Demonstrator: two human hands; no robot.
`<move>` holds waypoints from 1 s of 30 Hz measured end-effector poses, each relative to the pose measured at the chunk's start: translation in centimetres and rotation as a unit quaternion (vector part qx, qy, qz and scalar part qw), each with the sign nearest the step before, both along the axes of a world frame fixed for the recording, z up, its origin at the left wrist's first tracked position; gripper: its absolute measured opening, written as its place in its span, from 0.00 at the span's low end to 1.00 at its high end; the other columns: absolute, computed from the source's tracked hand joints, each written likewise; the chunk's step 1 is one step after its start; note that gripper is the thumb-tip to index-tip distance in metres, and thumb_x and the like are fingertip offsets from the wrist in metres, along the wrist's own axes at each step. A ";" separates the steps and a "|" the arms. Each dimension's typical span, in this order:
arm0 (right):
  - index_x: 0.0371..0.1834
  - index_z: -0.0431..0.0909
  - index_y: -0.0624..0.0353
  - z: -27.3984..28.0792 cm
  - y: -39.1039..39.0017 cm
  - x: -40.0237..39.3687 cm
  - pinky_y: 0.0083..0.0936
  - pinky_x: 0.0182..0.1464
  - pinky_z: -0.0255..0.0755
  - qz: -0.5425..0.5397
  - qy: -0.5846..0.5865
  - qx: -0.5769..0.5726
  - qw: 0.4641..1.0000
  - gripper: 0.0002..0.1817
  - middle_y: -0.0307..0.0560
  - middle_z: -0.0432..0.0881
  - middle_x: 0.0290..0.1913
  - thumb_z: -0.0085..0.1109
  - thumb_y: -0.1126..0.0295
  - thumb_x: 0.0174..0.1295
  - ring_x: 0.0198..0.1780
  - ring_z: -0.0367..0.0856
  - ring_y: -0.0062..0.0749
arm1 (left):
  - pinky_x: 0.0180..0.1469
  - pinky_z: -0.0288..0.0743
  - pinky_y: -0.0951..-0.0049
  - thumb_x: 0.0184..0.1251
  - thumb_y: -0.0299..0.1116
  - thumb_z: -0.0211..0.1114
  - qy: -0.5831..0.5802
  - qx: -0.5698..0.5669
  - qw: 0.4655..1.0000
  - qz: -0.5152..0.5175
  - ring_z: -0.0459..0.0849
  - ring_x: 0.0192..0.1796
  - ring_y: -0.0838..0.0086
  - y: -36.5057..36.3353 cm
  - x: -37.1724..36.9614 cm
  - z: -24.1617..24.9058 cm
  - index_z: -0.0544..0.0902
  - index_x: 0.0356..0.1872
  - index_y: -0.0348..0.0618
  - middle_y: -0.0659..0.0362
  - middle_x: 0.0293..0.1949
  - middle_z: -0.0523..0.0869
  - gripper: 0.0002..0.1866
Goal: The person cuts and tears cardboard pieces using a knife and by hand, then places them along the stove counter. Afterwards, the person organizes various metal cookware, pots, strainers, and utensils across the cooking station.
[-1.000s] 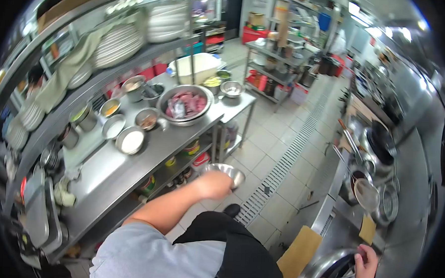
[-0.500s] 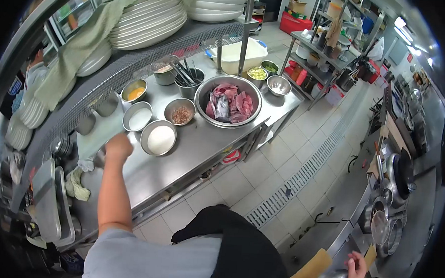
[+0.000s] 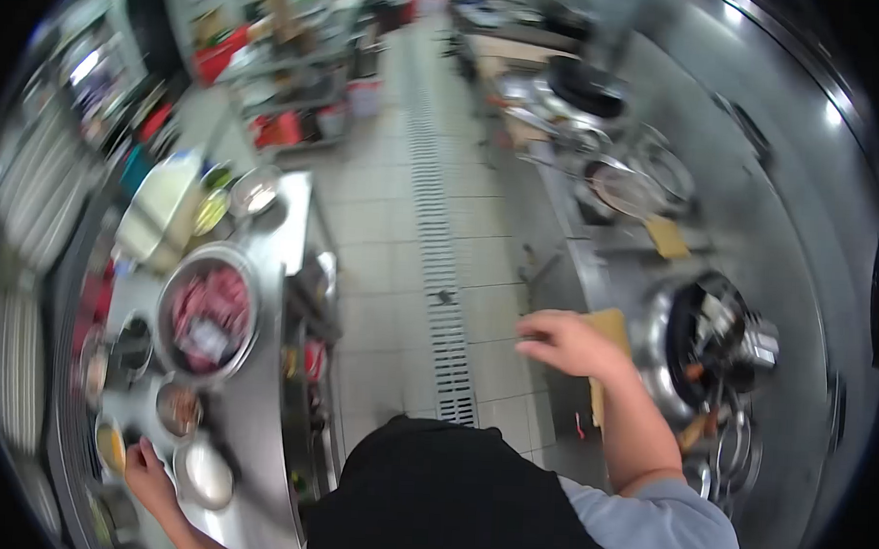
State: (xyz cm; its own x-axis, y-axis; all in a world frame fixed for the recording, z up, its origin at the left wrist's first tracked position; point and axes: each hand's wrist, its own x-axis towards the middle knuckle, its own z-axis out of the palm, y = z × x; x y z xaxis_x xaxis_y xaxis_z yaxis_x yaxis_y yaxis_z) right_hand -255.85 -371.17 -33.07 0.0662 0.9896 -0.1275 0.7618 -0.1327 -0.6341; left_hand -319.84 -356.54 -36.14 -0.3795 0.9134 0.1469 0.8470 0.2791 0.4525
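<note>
My left hand (image 3: pixel 146 470) is over the left counter, beside a metal bowl of white contents (image 3: pixel 207 472) and close to a bowl of yellow liquid (image 3: pixel 110 445). Motion blurs its fingers, so I cannot make out whether they grip anything. My right hand (image 3: pixel 572 341) hovers by the front edge of the right-hand stove counter, near a yellow cloth (image 3: pixel 609 331). Its fingers stretch out loosely and hold nothing. Farther up the left counter stand a small bowl of brownish bits (image 3: pixel 179 406) and a large metal bowl of raw meat pieces (image 3: pixel 208 309).
A wok (image 3: pixel 667 343) with utensils sits on the stove at right, and strainers (image 3: pixel 628 190) lie beyond it. Between the counters runs a tiled aisle with a floor drain grate (image 3: pixel 439 275). Stacked plates (image 3: pixel 13 374) line the left shelf.
The view has swung right toward the stove side, with blur. My left hand has moved from the counter's near end to the small bowls. My right hand reaches farther forward.
</note>
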 end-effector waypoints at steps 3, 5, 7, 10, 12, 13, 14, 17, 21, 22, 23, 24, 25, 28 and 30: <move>0.53 0.82 0.61 -0.4 -1.9 -1.3 0.38 0.47 0.80 0.006 -0.034 0.006 0.999 0.20 0.54 0.86 0.49 0.64 0.57 0.67 0.44 0.88 0.45 | 0.34 0.72 0.70 0.73 0.33 0.63 -0.148 0.071 0.964 -0.211 0.75 0.29 0.77 3.2 11.2 0.9 0.83 0.34 0.32 0.57 0.25 0.81 0.12; 0.55 0.82 0.60 -1.5 -4.4 -1.9 0.39 0.48 0.80 -0.030 -0.055 -0.010 0.998 0.21 0.53 0.86 0.50 0.63 0.56 0.67 0.45 0.88 0.45 | 0.35 0.75 0.71 0.72 0.32 0.64 -0.140 -0.010 0.920 -0.365 0.79 0.31 0.78 3.9 20.1 1.6 0.86 0.37 0.33 0.57 0.27 0.85 0.11; 0.56 0.81 0.58 -3.1 -7.2 -2.2 0.40 0.49 0.80 -0.065 -0.076 -0.030 0.995 0.21 0.53 0.86 0.51 0.62 0.55 0.68 0.45 0.88 0.46 | 0.42 0.80 0.65 0.66 0.36 0.67 -0.124 -0.079 0.864 -0.482 0.87 0.36 0.63 3.0 27.6 0.4 0.87 0.43 0.37 0.50 0.34 0.89 0.12; 0.59 0.81 0.57 -5.7 -12.5 -2.4 0.42 0.50 0.79 -0.138 -0.045 -0.067 0.987 0.22 0.52 0.86 0.53 0.61 0.55 0.69 0.46 0.87 0.47 | 0.48 0.82 0.60 0.63 0.45 0.69 0.043 -0.227 0.685 -0.691 0.89 0.42 0.55 1.4 36.4 -0.7 0.84 0.58 0.45 0.49 0.45 0.90 0.24; 0.59 0.81 0.57 -6.3 -16.3 -2.0 0.43 0.55 0.77 -0.188 -0.001 -0.086 0.978 0.23 0.53 0.85 0.54 0.60 0.53 0.69 0.53 0.84 0.51 | 0.48 0.81 0.61 0.64 0.46 0.69 0.073 -0.257 0.611 -0.745 0.89 0.43 0.57 -0.5 41.3 -1.7 0.84 0.59 0.44 0.50 0.45 0.89 0.25; 0.59 0.81 0.58 -6.3 -18.3 -1.7 0.43 0.57 0.77 -0.215 0.012 -0.089 0.972 0.24 0.54 0.85 0.54 0.60 0.52 0.69 0.56 0.83 0.53 | 0.48 0.81 0.63 0.65 0.47 0.69 0.090 -0.281 0.564 -0.771 0.89 0.43 0.58 -1.4 44.2 -2.0 0.83 0.59 0.43 0.50 0.46 0.89 0.26; 0.59 0.81 0.58 -6.0 -20.3 -1.3 0.41 0.56 0.77 -0.257 0.061 -0.078 0.961 0.24 0.54 0.86 0.53 0.60 0.52 0.69 0.54 0.84 0.51 | 0.48 0.81 0.63 0.66 0.47 0.68 0.107 -0.277 0.542 -0.786 0.89 0.45 0.60 -2.6 46.6 -1.4 0.82 0.60 0.43 0.51 0.48 0.89 0.26; 0.60 0.81 0.58 -6.1 -25.5 -0.6 0.36 0.53 0.78 -0.321 0.157 -0.022 0.934 0.24 0.52 0.87 0.50 0.60 0.52 0.70 0.49 0.86 0.42 | 0.50 0.81 0.63 0.66 0.47 0.68 0.115 -0.193 0.488 -0.844 0.89 0.46 0.59 -4.9 52.5 -0.8 0.83 0.60 0.42 0.50 0.49 0.89 0.26; 0.60 0.80 0.60 -5.2 -29.8 1.5 0.31 0.52 0.78 -0.424 0.246 0.071 0.869 0.23 0.46 0.88 0.49 0.62 0.54 0.72 0.48 0.86 0.32 | 0.50 0.81 0.62 0.66 0.47 0.68 0.114 -0.210 0.452 -0.859 0.88 0.47 0.58 -8.2 59.4 0.0 0.83 0.59 0.41 0.48 0.49 0.89 0.26; 0.59 0.81 0.60 -4.6 -30.3 2.1 0.30 0.53 0.78 -0.431 0.254 0.097 0.861 0.22 0.47 0.88 0.49 0.62 0.55 0.71 0.48 0.86 0.32 | 0.50 0.81 0.61 0.66 0.47 0.68 0.121 -0.172 0.435 -0.876 0.88 0.47 0.58 -8.8 60.9 -0.6 0.83 0.59 0.41 0.48 0.49 0.88 0.26; 0.59 0.81 0.61 -4.2 -30.7 2.8 0.29 0.53 0.78 -0.433 0.260 0.121 0.854 0.22 0.47 0.88 0.49 0.63 0.56 0.71 0.48 0.86 0.32 | 0.50 0.81 0.60 0.66 0.48 0.68 0.125 -0.132 0.422 -0.888 0.88 0.47 0.57 -9.4 62.2 -1.1 0.83 0.59 0.40 0.47 0.49 0.88 0.26; 0.59 0.81 0.61 -4.0 -31.2 3.5 0.29 0.53 0.78 -0.433 0.257 0.122 0.855 0.22 0.47 0.88 0.49 0.63 0.56 0.71 0.48 0.86 0.32 | 0.50 0.81 0.60 0.66 0.48 0.68 0.123 -0.130 0.422 -0.889 0.88 0.47 0.57 -10.3 63.6 -1.6 0.83 0.59 0.40 0.47 0.49 0.88 0.26; 0.60 0.81 0.60 -3.9 -31.6 4.0 0.29 0.53 0.78 -0.420 0.246 0.139 0.863 0.20 0.47 0.88 0.49 0.64 0.59 0.71 0.49 0.86 0.30 | 0.51 0.81 0.60 0.67 0.48 0.67 0.118 -0.125 0.400 -0.900 0.88 0.48 0.57 -11.3 64.7 -2.0 0.83 0.59 0.41 0.47 0.49 0.88 0.26; 0.60 0.81 0.61 -3.3 -32.6 5.0 0.29 0.54 0.78 -0.416 0.244 0.152 0.862 0.19 0.46 0.88 0.49 0.64 0.63 0.71 0.50 0.85 0.29 | 0.52 0.80 0.59 0.67 0.49 0.67 0.128 -0.147 0.349 -0.917 0.87 0.49 0.55 -14.1 67.2 -2.4 0.83 0.59 0.41 0.47 0.49 0.88 0.27; 0.59 0.81 0.61 -2.3 -33.1 5.7 0.29 0.54 0.79 -0.426 0.248 0.150 0.857 0.18 0.47 0.88 0.49 0.64 0.64 0.71 0.50 0.86 0.30 | 0.53 0.80 0.59 0.67 0.49 0.67 0.139 -0.167 0.321 -0.922 0.87 0.50 0.55 -15.0 68.9 -1.8 0.82 0.59 0.41 0.47 0.48 0.88 0.27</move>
State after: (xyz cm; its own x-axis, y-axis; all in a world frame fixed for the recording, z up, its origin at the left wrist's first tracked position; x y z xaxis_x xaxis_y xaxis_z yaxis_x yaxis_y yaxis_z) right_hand -250.16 -404.28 -35.34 0.7918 0.6030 -0.0974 0.0962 -0.2806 -0.9550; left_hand -250.96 -371.58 -37.95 0.8367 -0.4694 -0.2822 -0.2927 -0.8188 0.4938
